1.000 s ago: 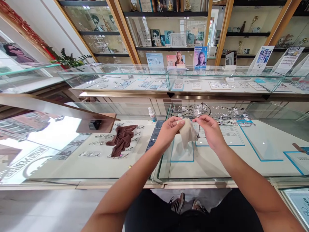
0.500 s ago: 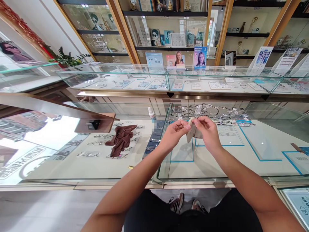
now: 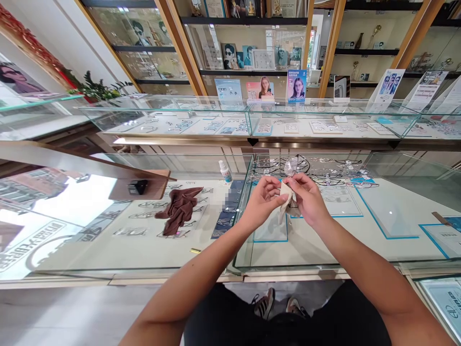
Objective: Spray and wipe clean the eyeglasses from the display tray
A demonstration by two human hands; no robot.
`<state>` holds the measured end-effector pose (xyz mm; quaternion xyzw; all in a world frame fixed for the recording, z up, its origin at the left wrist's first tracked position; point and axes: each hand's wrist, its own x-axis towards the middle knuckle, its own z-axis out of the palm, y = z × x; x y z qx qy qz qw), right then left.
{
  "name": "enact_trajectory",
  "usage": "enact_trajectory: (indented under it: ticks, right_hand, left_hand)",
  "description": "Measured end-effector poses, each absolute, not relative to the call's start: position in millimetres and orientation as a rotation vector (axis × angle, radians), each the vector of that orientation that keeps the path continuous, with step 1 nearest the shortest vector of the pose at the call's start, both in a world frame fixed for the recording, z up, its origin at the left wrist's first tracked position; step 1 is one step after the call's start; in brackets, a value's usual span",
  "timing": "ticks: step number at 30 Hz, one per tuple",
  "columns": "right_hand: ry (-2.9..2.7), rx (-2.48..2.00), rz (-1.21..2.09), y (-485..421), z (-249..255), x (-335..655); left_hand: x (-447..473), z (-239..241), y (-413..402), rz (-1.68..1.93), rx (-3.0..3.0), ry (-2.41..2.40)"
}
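My left hand (image 3: 261,199) and my right hand (image 3: 306,198) meet over a glass display counter (image 3: 324,250). Between their fingertips is a small beige cloth (image 3: 286,199), pinched by both. A pair of thin dark-framed eyeglasses (image 3: 295,166) sticks up just above the cloth, and my right hand grips it, with one clear lens showing. The lower part of the frame is hidden behind the cloth and my fingers.
A brown cloth (image 3: 179,206) lies on the counter to the left, with a small spray bottle (image 3: 225,172) beyond it. Many eyeglass frames (image 3: 334,170) lie in rows under the glass. A second glass counter (image 3: 252,120) and shelves with posters stand behind.
The hands have come closer together. The cloth, which hung open from my left hand, is now bunched between both hands against the glasses.
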<state>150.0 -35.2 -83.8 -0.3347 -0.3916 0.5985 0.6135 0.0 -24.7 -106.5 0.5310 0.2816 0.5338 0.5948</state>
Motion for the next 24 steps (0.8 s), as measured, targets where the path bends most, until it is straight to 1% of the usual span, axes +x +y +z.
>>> enact_trajectory:
  ticks: [5,15,20,24]
  right_hand:
    - [-0.926,-0.734,1.403,-36,-83,149]
    - [-0.976,-0.752,1.375,-35,-82,150]
    - [-1.000,-0.736,1.438,-32,-84,152]
    - [-1.033,-0.696,1.457,-32,-78,152]
  left_hand:
    - [1,-103,-26,1.013,1.189,0.640]
    - [4,-105,-29,0.884,1.154,0.563]
    - [2,-99,-33,0.953,1.245,0.611]
    - [6,-93,-35,1.162,1.406,0.710]
